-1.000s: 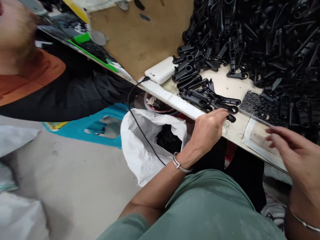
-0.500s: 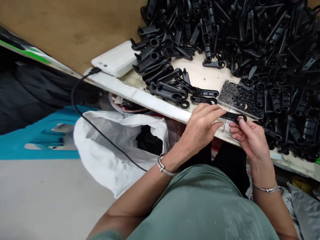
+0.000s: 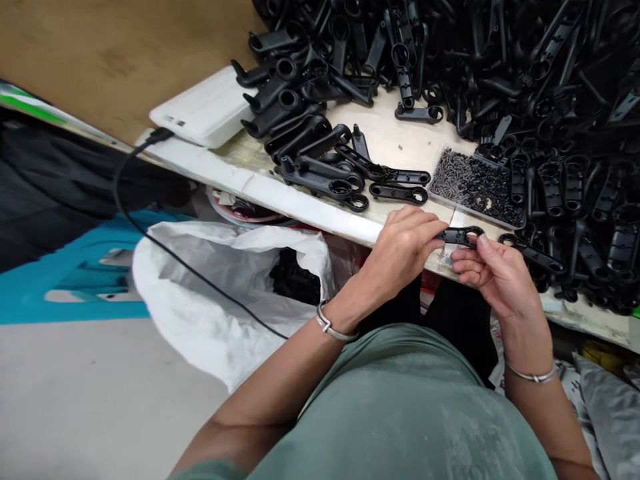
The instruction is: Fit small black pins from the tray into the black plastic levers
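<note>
A black plastic crank-shaped part (image 3: 457, 235) with a ring at one end lies between my two hands, just over the table's front edge. My left hand (image 3: 407, 243) is closed on its left end, with the fingers hiding that end. At the ring end, the thumb and fingers of my right hand (image 3: 503, 273) pinch the part. Behind it is a clear box of small dark screws (image 3: 477, 187). Another ring-ended black part (image 3: 535, 253) rests to the right of my right hand, and a similar one (image 3: 399, 193) lies beyond my left hand.
Black parts (image 3: 475, 60) are heaped across the back and right of the table. A white box-shaped device (image 3: 205, 110) with a plugged-in black cable (image 3: 195, 260) sits at the left. Below the white table edge (image 3: 240, 183) stands an open white sack (image 3: 185, 293) with black pieces inside.
The view has shifted slightly, so the table things sit further left. My right thumb covers less of the ring, which now shows more plainly. Both hands still hold the part.
</note>
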Tool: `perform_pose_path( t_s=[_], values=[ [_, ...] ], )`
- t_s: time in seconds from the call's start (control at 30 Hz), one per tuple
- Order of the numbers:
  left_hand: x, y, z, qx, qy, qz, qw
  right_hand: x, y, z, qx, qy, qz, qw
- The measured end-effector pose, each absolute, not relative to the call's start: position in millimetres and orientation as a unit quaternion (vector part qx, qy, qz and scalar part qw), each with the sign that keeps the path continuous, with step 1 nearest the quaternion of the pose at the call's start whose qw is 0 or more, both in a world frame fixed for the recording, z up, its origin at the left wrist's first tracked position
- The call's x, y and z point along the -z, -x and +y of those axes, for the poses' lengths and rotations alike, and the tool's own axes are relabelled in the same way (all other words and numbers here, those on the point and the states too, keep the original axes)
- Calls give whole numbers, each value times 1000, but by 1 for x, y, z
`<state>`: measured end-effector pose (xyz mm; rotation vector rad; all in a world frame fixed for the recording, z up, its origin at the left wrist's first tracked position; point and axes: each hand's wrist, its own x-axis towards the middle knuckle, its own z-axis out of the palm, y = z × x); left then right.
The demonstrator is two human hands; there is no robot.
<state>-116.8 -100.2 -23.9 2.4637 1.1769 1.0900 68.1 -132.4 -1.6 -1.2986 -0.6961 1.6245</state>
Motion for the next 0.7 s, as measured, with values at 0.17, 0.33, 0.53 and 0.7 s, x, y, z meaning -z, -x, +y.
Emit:
perform_pose_path(
  t_s=[0.17,0.33,0.53,0.7],
  values=[
    [20,119,-103,-348,-840,404,104,3,-69,-135,-628,553,-311,452],
    [21,119,-107,-356,-840,402,86,3,-73,-139,-511,599,-363,499],
    [19,117,-112,-372,-846,377,56,-2,-76,-136,-550,572,-367,486],
    [18,116,-117,-391,-841,368,65,0,-73,-138,-564,569,-337,495]
  ],
)
